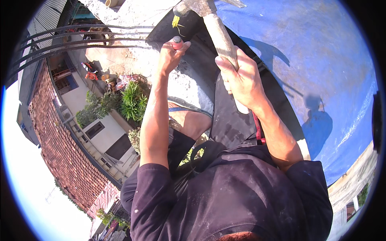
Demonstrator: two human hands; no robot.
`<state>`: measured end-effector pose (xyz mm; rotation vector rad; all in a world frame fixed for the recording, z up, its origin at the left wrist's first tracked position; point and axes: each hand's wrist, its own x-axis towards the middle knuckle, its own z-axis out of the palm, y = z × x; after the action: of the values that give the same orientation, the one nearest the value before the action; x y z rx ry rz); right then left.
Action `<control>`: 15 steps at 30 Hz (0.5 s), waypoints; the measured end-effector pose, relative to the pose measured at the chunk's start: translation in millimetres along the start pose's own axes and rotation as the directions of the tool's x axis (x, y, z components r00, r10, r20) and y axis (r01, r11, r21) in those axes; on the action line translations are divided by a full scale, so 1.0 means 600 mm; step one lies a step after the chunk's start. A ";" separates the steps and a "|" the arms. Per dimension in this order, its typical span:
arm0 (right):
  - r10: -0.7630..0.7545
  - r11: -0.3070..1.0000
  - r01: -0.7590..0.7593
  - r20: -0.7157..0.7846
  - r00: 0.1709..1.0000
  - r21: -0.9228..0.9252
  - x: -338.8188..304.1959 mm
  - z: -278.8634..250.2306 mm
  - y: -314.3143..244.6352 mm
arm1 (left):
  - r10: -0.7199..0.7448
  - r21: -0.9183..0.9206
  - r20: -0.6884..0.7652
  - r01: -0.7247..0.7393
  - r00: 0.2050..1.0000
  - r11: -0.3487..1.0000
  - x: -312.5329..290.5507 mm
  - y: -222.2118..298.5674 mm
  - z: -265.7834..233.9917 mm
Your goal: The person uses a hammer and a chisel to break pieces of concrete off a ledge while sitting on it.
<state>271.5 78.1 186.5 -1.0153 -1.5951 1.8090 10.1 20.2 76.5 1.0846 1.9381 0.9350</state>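
My right hand [241,78] is wrapped round the wooden handle of a hammer [220,38]. The hammer's metal head is up at the top edge, partly cut off, and the handle's lower end sticks out below my fist. Further left, my left hand [171,56] is closed round a red-gripped chisel [177,43]. Only its round grey butt end and some of the red grip show; its blade is hidden. Both hands are over a rough whitish wall edge [191,82]. Just beyond the chisel is a small yellow-green scrap [176,22], perhaps a plant.
A blue sheet [321,60] spreads on the right, with my shadow on it. Dark bars [88,36] stick out to the left from the wall. Far below on the left lie a yard [110,56], green plants [132,100] and a house with a tiled roof [68,160].
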 end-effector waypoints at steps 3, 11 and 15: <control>-0.094 0.989 0.105 -0.101 0.990 0.101 -0.001 0.008 -0.003 | 0.009 0.008 0.028 -0.009 1.000 1.000 0.004 0.006 0.003; -0.086 0.945 0.115 0.106 0.991 -0.307 0.017 0.010 0.088 | 0.051 0.090 0.036 -0.054 0.998 0.995 -0.002 -0.008 0.006; -0.169 0.983 0.166 -0.035 0.985 -0.074 -0.002 -0.001 -0.002 | 0.041 0.061 0.011 -0.042 0.999 0.997 -0.011 -0.011 0.003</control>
<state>272.8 77.7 188.0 -0.9135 -1.6772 1.6199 11.6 12.1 71.5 1.1669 1.9544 0.8962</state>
